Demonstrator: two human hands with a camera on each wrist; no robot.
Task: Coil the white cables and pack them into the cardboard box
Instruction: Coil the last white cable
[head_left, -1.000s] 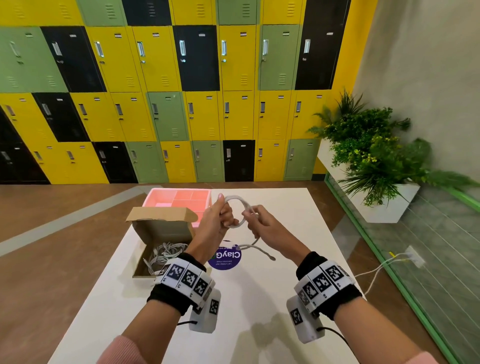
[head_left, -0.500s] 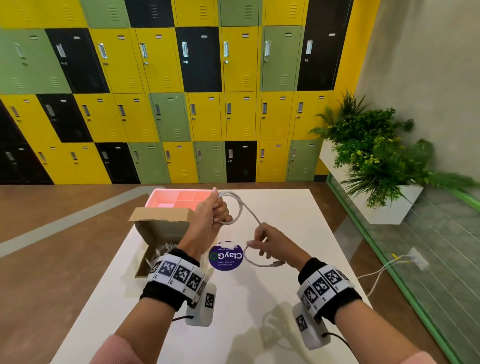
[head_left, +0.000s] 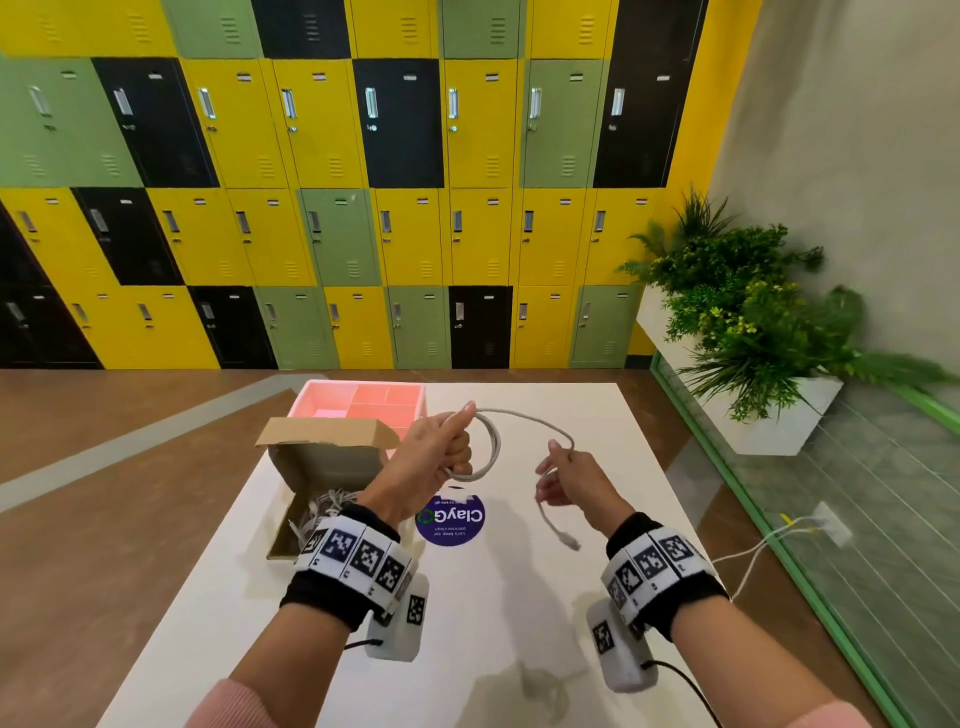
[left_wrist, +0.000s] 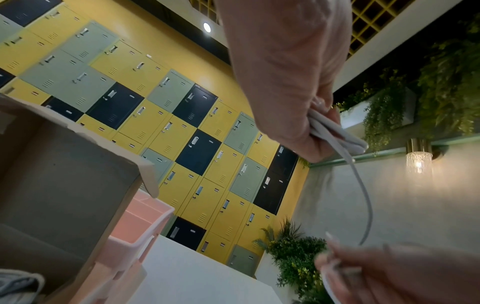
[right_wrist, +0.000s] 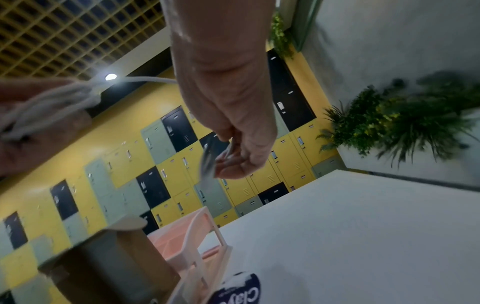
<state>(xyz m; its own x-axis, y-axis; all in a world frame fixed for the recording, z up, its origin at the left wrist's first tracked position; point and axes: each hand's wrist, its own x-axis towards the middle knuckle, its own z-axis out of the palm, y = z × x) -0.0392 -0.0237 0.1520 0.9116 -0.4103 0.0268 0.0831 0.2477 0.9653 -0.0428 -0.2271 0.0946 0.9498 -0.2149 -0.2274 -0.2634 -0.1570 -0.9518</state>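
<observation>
Over white table (head_left: 519, 623), both hands on white cable (head_left: 524, 418)

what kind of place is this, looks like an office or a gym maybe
Probably a shared locker area in an office or coworking space: a wall of yellow, green and black lockers, a white table, and potted plants by a glass partition.

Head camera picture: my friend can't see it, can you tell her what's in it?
Two hands hold a white cable above a white table: the left hand grips its coiled loops, the right hand pinches the loose end. An open cardboard box sits left.
</observation>
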